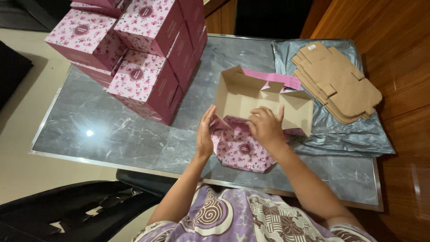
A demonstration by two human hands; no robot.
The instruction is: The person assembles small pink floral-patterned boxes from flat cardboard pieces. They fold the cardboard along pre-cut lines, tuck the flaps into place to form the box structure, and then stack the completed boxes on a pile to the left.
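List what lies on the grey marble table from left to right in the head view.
Stack of pink floral cardboard boxes → left hand → half-folded box with brown inside and pink floral outside, touched by both hands → right hand → pile of flat brown cardboard blanks on a silver plastic bag.

head camera looks steeply down, close over the table (112, 134)
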